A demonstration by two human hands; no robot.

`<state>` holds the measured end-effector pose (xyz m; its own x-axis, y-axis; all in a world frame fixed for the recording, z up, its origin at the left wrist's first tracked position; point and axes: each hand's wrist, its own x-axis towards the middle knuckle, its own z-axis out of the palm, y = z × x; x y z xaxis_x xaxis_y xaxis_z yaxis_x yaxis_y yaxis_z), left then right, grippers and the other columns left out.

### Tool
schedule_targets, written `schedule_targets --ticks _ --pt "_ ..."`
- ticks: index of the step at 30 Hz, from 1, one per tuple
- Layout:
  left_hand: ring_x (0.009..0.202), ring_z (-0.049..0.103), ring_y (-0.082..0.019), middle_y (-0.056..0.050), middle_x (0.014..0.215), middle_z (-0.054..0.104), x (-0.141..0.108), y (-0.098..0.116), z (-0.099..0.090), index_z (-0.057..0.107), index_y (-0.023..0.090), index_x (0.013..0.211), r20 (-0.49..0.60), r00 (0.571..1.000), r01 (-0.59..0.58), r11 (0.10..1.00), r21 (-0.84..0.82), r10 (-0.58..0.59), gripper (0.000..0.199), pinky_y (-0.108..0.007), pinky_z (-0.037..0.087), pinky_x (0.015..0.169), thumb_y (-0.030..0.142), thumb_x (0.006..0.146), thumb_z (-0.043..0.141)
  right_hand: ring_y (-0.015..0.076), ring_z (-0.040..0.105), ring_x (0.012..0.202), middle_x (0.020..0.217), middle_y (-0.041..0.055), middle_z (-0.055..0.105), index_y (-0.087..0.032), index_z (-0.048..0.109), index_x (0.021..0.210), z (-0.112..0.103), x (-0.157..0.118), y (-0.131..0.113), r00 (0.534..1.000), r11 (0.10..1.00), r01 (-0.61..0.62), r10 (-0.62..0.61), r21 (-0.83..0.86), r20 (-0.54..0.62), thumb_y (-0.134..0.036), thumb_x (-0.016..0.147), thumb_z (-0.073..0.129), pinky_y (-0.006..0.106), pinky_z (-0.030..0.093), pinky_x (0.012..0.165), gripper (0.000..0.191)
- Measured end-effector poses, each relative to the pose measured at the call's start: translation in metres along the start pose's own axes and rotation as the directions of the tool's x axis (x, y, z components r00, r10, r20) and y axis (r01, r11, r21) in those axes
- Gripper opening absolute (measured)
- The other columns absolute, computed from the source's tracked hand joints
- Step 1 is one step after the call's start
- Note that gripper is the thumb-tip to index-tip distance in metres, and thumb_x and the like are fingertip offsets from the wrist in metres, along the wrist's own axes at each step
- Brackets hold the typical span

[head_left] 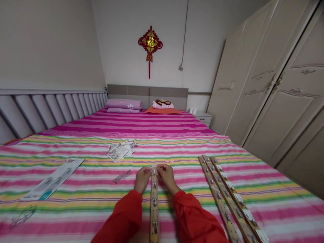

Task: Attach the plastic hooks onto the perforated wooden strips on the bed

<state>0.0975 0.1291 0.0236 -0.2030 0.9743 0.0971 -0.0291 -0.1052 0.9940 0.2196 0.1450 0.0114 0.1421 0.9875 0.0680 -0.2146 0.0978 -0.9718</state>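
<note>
A narrow wooden strip with several metal hooks lies lengthwise on the striped bedspread between my forearms. At its far end is a small whitish, see-through piece, perhaps plastic. My left hand pinches the left edge of this piece with thumb and fingers. On its right edge, my right hand is closed in a similar pinch. The piece sits over the hook closest to the strip's far end. Both wrists are in red sleeves.
On the right lie three more hook strips, one carrying white round items. To the left are a long packaging card, a small clear packet, a thin wire-like bundle and a pile of clear and white packaging.
</note>
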Motion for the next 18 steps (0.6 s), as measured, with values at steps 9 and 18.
schedule_targets --ticks 9,18 --pt "0.06 0.061 -0.018 -0.002 0.059 0.065 0.011 -0.015 0.005 0.062 0.016 0.061 -0.021 0.999 0.03 0.999 0.033 -0.03 0.023 -0.03 0.048 0.063 0.036 0.051 0.068 0.0094 0.042 0.036 0.04 -0.0052 0.052 -0.016 0.061 0.058 0.0 0.011 0.019 0.999 0.999 -0.033 0.033 -0.008 0.015 -0.027 0.055 0.061 0.022 0.032 0.039 0.011" --pt "0.059 0.061 -0.018 -0.002 0.057 0.065 0.009 -0.021 0.01 0.061 0.016 0.059 -0.063 0.998 0.033 0.992 0.119 -0.026 0.017 -0.029 0.048 0.059 0.032 0.054 0.066 0.0103 0.043 0.039 0.042 -0.005 0.053 -0.016 0.064 0.061 -0.001 0.013 0.032 0.999 0.999 -0.036 0.035 -0.023 -0.02 -0.026 0.056 0.058 0.022 0.032 0.039 0.013"
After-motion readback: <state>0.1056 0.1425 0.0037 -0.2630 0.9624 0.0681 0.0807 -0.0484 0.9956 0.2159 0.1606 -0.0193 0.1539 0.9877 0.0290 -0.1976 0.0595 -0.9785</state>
